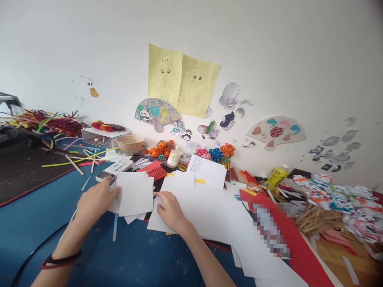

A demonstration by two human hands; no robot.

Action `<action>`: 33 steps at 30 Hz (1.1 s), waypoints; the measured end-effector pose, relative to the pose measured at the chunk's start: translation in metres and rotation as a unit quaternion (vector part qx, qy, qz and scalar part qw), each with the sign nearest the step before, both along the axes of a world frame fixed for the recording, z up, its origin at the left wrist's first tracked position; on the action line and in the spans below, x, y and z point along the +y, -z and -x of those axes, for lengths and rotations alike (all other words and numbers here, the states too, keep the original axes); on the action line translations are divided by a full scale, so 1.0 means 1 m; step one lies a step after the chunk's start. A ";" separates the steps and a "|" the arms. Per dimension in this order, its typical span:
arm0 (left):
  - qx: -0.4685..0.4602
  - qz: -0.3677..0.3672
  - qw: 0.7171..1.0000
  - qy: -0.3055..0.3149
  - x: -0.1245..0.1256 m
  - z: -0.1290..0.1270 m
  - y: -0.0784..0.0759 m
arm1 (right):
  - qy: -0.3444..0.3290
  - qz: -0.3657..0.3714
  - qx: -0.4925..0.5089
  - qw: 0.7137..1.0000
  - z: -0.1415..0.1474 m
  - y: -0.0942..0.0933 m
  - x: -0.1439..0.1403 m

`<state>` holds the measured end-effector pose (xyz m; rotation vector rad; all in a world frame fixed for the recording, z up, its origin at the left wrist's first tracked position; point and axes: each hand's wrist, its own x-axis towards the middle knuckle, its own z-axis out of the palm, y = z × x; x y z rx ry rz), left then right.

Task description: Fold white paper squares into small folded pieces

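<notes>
My left hand [95,201] grips the left edge of a small stack of white paper squares [135,194] lying on the blue table [131,255]. My right hand [170,210] rests flat, fingers curled, on the corner of a large white sheet [206,213] just right of the squares. A black-and-red band sits on my left wrist. More white sheets [208,171] lie behind the hands.
A phone [105,175] and a white box lie behind my left hand. Red paper pieces [155,170], a small bottle [174,157], a bowl [129,143], pipe cleaners [50,123] and paper flowers [223,152] crowd the back. Red card [295,247], wooden sticks and printed cutouts [338,197] fill the right. Drawings hang on the wall.
</notes>
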<state>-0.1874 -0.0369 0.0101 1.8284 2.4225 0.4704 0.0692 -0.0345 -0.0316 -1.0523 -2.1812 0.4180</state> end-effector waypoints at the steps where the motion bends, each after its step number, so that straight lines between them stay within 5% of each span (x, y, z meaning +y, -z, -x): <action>1: -0.017 0.001 1.000 -0.006 0.001 0.002 0.000 | -0.003 -0.016 -0.013 1.000 0.001 0.002 0.000; 7: -0.068 0.001 0.997 -0.028 0.002 0.005 0.003 | 0.002 -0.093 -0.080 0.992 0.000 0.003 -0.010; 15: 0.017 -0.041 0.999 0.020 0.001 -0.002 0.019 | 0.001 -0.117 -0.127 0.985 0.000 -0.002 -0.013; 33: 0.028 -0.062 0.997 0.029 -0.002 -0.004 0.026 | 0.085 -0.064 -0.108 0.988 0.024 -0.003 0.017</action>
